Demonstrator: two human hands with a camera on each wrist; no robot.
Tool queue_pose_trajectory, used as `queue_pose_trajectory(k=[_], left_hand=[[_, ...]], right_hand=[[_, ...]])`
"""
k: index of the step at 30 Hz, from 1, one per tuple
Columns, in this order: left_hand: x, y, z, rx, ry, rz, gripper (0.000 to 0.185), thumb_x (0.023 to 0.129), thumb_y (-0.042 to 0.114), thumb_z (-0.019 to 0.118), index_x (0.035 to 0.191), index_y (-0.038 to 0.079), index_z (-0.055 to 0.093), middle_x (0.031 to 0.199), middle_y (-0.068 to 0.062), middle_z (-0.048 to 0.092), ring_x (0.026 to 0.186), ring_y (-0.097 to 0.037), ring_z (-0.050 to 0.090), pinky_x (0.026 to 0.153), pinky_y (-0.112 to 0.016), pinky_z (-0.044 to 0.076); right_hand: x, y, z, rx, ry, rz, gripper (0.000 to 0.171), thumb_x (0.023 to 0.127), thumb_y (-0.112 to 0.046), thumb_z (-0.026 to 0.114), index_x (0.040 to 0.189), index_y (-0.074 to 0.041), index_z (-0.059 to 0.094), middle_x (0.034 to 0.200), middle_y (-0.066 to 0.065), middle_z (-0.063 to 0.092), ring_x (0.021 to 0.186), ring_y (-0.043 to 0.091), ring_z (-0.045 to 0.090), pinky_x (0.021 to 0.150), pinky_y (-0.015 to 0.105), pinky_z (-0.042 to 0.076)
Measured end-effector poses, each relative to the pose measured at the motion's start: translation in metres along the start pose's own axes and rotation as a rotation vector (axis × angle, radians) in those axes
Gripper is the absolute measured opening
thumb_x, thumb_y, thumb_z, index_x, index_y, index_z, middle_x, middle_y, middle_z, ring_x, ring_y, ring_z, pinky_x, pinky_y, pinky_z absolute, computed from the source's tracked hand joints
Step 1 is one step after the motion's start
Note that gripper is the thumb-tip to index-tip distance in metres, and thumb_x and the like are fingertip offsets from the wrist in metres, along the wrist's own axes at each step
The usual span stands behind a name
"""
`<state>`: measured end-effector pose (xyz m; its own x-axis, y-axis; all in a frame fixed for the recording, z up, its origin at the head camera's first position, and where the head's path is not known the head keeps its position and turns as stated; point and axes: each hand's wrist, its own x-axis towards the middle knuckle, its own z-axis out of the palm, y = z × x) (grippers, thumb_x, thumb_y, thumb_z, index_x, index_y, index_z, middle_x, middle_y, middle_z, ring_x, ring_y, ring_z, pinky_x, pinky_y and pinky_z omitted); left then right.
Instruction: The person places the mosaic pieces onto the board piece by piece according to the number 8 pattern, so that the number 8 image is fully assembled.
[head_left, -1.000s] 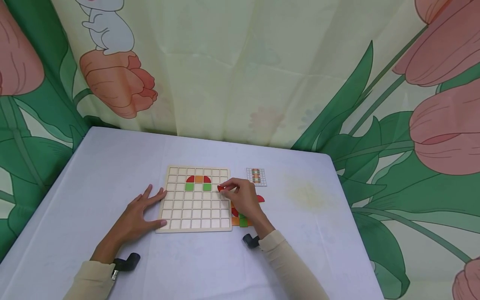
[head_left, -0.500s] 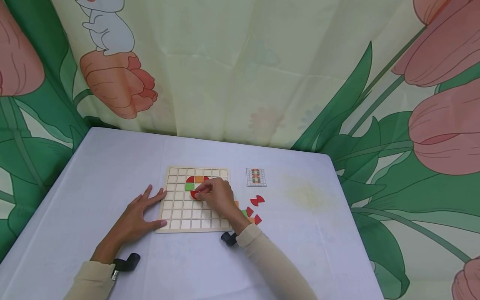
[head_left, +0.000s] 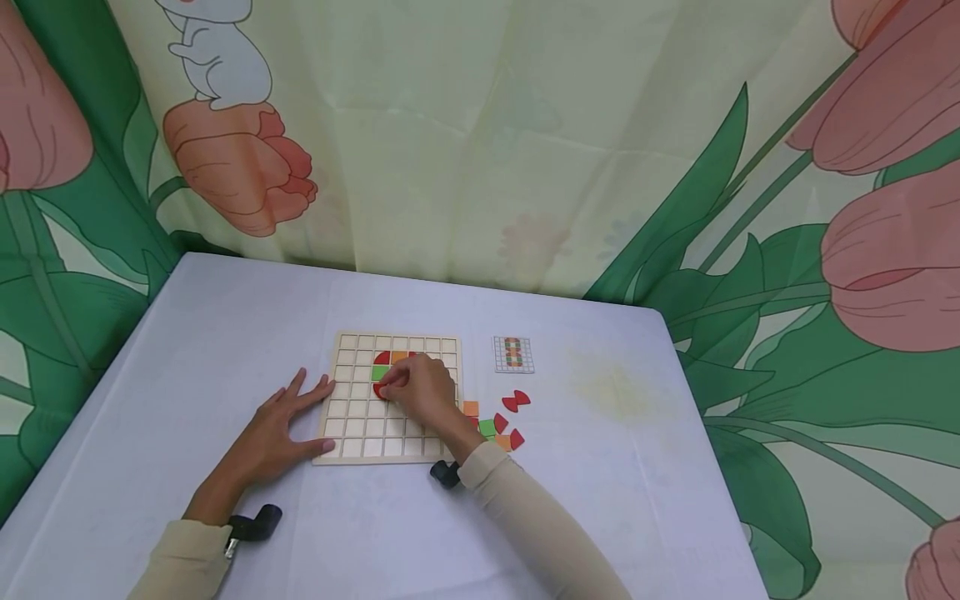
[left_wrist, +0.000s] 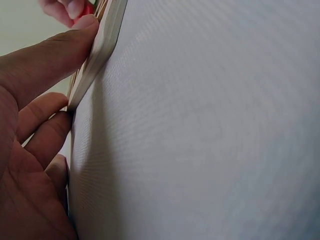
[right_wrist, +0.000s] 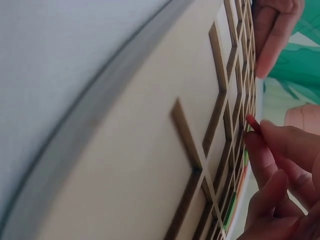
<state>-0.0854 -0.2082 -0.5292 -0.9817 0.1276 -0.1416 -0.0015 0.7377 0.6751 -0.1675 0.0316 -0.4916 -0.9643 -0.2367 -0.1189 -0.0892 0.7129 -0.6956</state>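
A wooden grid board (head_left: 352, 429) lies flat on the table. Its upper cells hold red, orange and green tiles (head_left: 380, 372). My right hand (head_left: 416, 386) hovers over the board's middle and pinches a red quarter-round piece (head_left: 378, 390) just below the green tile; in the right wrist view the red piece (right_wrist: 252, 123) shows between the fingertips above the grid board (right_wrist: 150, 165). My left hand (head_left: 281, 425) lies flat with straight fingers against the board's left edge (left_wrist: 102, 45).
Loose red, green and orange pieces (head_left: 495, 425) lie on the table right of the board. A small pattern card (head_left: 513, 353) sits behind them. A flower-print curtain (head_left: 480, 133) closes the back, and the white tablecloth (head_left: 637, 467) covers the table.
My right hand carried the red piece from the board's right edge leftward to the middle cells. The loose pieces it covered are uncovered. The left hand stayed put.
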Motion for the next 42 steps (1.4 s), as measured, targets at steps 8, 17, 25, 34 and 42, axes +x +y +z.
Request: queue_pose_trajectory(k=[8, 17, 25, 34, 42], left_hand=[[-0.001, 0.001, 0.0, -0.011, -0.004, -0.006, 0.099, 0.081, 0.045, 0.091, 0.164, 0.025, 0.042, 0.175, -0.03, 0.014, 0.152, -0.071, 0.018, 0.112, -0.087, 0.027], [0.0, 0.0, 0.0, -0.012, -0.007, -0.009, 0.099, 0.081, 0.045, 0.091, 0.164, 0.026, 0.041, 0.176, -0.029, 0.014, 0.152, -0.071, 0.018, 0.112, -0.087, 0.027], [0.0, 0.001, 0.001, -0.004, -0.003, -0.016, 0.101, 0.08, 0.046, 0.091, 0.165, 0.026, 0.041, 0.176, -0.029, 0.014, 0.152, -0.07, 0.018, 0.111, -0.087, 0.028], [0.0, -0.001, 0.001, -0.005, -0.007, -0.027, 0.103, 0.08, 0.045, 0.091, 0.166, 0.027, 0.038, 0.177, -0.028, 0.012, 0.152, -0.07, 0.017, 0.111, -0.087, 0.028], [0.0, 0.0, 0.001, -0.004, -0.01, -0.032, 0.103, 0.08, 0.045, 0.091, 0.166, 0.026, 0.037, 0.177, -0.027, 0.011, 0.152, -0.069, 0.017, 0.111, -0.087, 0.028]], right_hand=[[0.004, -0.001, 0.003, -0.076, 0.006, -0.03, 0.006, 0.089, -0.022, 0.088, 0.085, -0.025, 0.084, 0.068, -0.015, 0.069, 0.07, 0.002, 0.061, 0.058, 0.025, 0.047], [0.005, 0.004, 0.004, -0.081, 0.0, -0.038, 0.004, 0.089, -0.019, 0.084, 0.086, -0.022, 0.083, 0.072, -0.014, 0.068, 0.072, 0.003, 0.061, 0.059, 0.024, 0.048], [-0.007, 0.011, -0.008, 0.02, 0.005, -0.05, 0.01, 0.089, -0.015, 0.084, 0.094, -0.022, 0.081, 0.076, -0.012, 0.069, 0.074, 0.004, 0.063, 0.064, 0.026, 0.049], [-0.021, 0.034, -0.03, 0.1, 0.044, -0.017, 0.011, 0.089, -0.018, 0.086, 0.099, -0.02, 0.081, 0.081, -0.009, 0.072, 0.079, 0.008, 0.065, 0.067, 0.028, 0.049], [-0.033, 0.063, -0.051, 0.101, 0.109, 0.026, 0.014, 0.09, -0.017, 0.086, 0.102, -0.018, 0.081, 0.082, -0.006, 0.072, 0.065, 0.017, 0.06, 0.053, 0.026, 0.043]])
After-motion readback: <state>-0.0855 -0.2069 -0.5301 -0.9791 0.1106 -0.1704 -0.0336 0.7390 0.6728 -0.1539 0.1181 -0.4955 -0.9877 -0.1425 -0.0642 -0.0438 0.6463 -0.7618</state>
